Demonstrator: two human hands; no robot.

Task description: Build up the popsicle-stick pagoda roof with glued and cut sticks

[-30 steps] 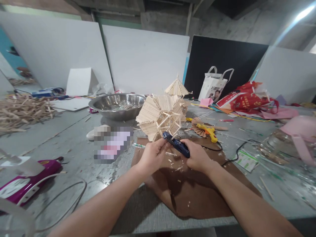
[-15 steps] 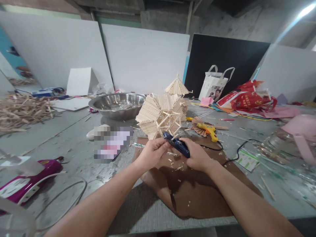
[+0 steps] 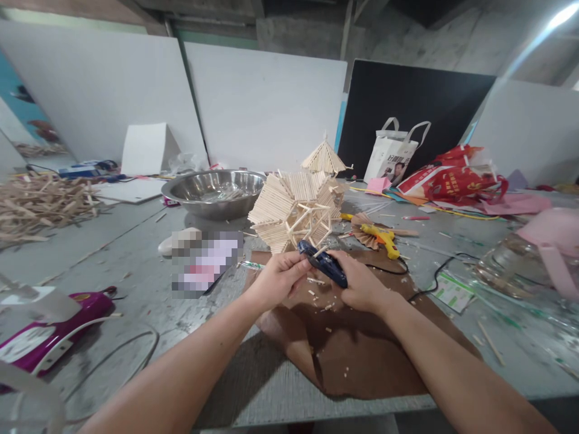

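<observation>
My right hand (image 3: 362,283) is closed around a dark blue hand cutter (image 3: 329,265), held slantwise above the brown sheet. My left hand (image 3: 280,277) pinches a thin wooden stick (image 3: 321,251), which crosses the tool near its front end. The left fingers hide part of the stick, and how the jaws meet it cannot be made out. Just beyond both hands stands a model built of pale wooden sticks (image 3: 275,211), with an open lattice on its near side. Small wood offcuts (image 3: 329,308) lie scattered on the brown sheet (image 3: 362,355) below.
Behind the model rises a stick-built pointed roof (image 3: 324,158). A steel basin (image 3: 181,202) and a phone (image 3: 210,262) are to the left, with a pile of sticks (image 3: 45,205) farther out. To the right lie a yellow glue gun (image 3: 384,238) and a pink-lidded clear jug (image 3: 506,265).
The stick across the cutter shows more plainly and sticks out farther above it. Both hands stay almost in the same place.
</observation>
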